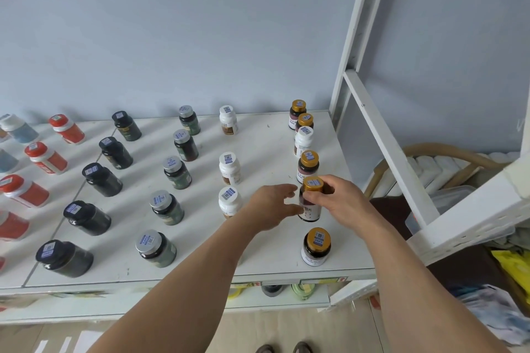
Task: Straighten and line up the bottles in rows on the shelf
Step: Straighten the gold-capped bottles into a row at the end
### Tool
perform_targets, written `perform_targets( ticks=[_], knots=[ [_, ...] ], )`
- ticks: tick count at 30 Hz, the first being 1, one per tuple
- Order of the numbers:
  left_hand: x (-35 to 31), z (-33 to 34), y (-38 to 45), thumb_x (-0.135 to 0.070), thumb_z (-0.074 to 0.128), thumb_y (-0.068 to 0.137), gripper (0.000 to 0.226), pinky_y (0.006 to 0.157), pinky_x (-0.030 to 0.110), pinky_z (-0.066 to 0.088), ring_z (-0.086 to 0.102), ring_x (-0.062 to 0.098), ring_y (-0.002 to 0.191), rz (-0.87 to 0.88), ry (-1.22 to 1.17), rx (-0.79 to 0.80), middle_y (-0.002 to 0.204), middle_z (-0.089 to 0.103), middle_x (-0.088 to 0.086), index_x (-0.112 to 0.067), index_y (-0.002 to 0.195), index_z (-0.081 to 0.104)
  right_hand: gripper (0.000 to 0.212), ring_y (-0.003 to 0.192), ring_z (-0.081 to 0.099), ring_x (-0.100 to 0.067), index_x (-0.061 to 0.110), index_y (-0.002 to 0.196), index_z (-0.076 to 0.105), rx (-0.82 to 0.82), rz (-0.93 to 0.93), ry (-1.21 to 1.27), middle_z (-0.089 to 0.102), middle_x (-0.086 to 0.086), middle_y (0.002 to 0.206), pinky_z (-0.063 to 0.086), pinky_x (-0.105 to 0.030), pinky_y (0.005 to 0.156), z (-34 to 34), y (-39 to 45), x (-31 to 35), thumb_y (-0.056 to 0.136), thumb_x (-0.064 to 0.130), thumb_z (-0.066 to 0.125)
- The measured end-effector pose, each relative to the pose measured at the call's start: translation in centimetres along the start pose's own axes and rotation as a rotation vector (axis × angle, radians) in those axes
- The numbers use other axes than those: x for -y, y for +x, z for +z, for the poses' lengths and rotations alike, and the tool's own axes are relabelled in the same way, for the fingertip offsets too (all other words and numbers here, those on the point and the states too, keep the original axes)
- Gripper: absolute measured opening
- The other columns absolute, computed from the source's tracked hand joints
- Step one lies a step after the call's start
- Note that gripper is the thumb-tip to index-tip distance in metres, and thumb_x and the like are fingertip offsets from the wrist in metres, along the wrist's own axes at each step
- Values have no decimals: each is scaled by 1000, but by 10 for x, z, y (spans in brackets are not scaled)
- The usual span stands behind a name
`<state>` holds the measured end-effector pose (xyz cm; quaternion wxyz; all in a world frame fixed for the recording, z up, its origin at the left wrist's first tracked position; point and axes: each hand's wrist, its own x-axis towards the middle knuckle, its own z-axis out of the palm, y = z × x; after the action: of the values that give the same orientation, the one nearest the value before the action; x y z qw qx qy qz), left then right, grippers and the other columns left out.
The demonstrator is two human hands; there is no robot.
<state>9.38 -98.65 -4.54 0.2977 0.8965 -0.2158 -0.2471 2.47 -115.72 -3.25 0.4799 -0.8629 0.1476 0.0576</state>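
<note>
Both forearms are reaching over the white shelf (258, 264). The right hand (334, 199) is gripping the gold-capped brown bottle (311, 203) near its cap, in the rightmost row; the left hand (272, 206), fingers loosely spread, is touching its side.

Just one view here, a wide-angle cam on the person's head, tilted forward and down over the white shelf (258, 135). It sits close enough that both forearms reach in from the bottom edge, with the blue wall (172, 23) filling the top and floor at the bottom.
</note>
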Motion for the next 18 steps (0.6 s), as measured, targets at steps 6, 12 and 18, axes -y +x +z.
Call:
perform_targets(
  ticks=[6, 12, 18],
  knots=[
    [7, -1, 0, -42, 58, 94, 58, 105, 34, 42, 47, 18, 131, 67, 295, -15, 145, 49, -7, -30, 147, 37, 40, 106, 63, -11, 30, 117, 64, 46, 71, 136, 71, 12, 107, 49, -33, 96, 14, -1, -22, 80, 29, 80],
    [6, -2, 1, -40, 57, 95, 57, 107, 34, 39, 45, 19, 133, 106, 300, -35, 148, 46, -6, -29, 147, 37, 53, 112, 62, -8, 34, 124, 60, 50, 100, 177, 70, 14, 112, 47, -37, 104, 18, -3, -30, 77, 28, 84],
    [5, -13, 6, -42, 58, 94, 56, 103, 34, 44, 51, 18, 127, 111, 220, -73, 143, 51, -6, -28, 146, 40, 51, 126, 50, -7, 29, 134, 55, -69, 110, 279, 57, 12, 134, 37, -27, 98, 1, 1, -11, 87, 42, 69]
  ],
)
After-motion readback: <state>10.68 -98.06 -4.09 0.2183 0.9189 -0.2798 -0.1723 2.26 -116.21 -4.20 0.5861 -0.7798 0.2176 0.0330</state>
